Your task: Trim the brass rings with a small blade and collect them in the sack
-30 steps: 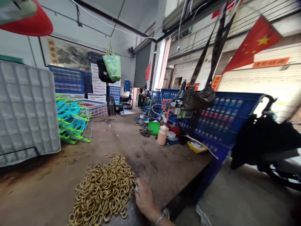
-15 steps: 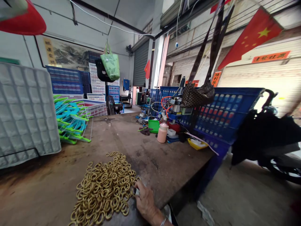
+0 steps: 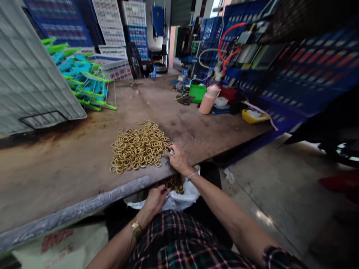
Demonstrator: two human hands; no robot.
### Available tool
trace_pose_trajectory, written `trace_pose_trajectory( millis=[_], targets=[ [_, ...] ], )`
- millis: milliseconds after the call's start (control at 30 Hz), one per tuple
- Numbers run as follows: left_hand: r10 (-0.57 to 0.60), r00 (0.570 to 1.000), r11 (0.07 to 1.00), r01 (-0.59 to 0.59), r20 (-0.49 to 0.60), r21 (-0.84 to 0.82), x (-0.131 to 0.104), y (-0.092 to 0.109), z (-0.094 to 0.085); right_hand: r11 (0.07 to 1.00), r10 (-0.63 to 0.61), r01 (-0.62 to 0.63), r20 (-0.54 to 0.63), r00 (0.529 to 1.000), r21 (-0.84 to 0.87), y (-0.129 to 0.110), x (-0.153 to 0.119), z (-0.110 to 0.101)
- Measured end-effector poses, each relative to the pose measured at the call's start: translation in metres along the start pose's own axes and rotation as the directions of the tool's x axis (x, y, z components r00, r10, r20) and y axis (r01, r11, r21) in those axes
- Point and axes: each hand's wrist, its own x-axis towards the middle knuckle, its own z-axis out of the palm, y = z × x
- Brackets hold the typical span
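Note:
A heap of brass-coloured rings [image 3: 140, 145] lies on the worktable [image 3: 92, 157] near its front edge. At the heap's right side is my right hand [image 3: 178, 160], its fingers curled round a small dark and whitish object [image 3: 171, 151] that I cannot make out. Below the table edge, my left hand [image 3: 155, 198] is at the mouth of a white bag [image 3: 186, 196] in my lap. Its fingers are drawn together, and what they hold, if anything, is hidden. More rings [image 3: 176, 184] show inside this bag, close to the left fingertips.
Left on the table are a grey quilted block [image 3: 39, 82] and turquoise and green hangers [image 3: 81, 74]. Farther right stand a pink bottle [image 3: 208, 101], a green tray [image 3: 197, 93] and a yellow dish [image 3: 254, 116]. A printed sack [image 3: 64, 246] is below the table's front edge.
The view has tilted down, so my left hand, the white bag and its rings, and my lap now show. My right hand stays beside the heap, still closed round the small object.

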Motion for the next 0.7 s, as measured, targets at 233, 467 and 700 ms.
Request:
trace_pose_trajectory(
  millis=[233,467,700],
  targets=[
    [-0.044,0.997,0.997,0.04,-0.057,-0.071,-0.023,0.005,-0.009,1.0,-0.029,0.029,0.008,1.0,0.008,-0.003,-0.002,-0.003],
    [0.182,0.98,0.86,-0.196,0.076,0.472,-0.016,0.01,-0.009,0.999,-0.045,0.044,0.02,0.999,0.015,0.0,-0.002,-0.002],
    [0.137,0.98,0.872,-0.188,0.143,0.453,0.018,-0.009,0.006,0.995,-0.047,0.048,-0.006,0.999,0.086,0.005,-0.003,0.002]
  ],
)
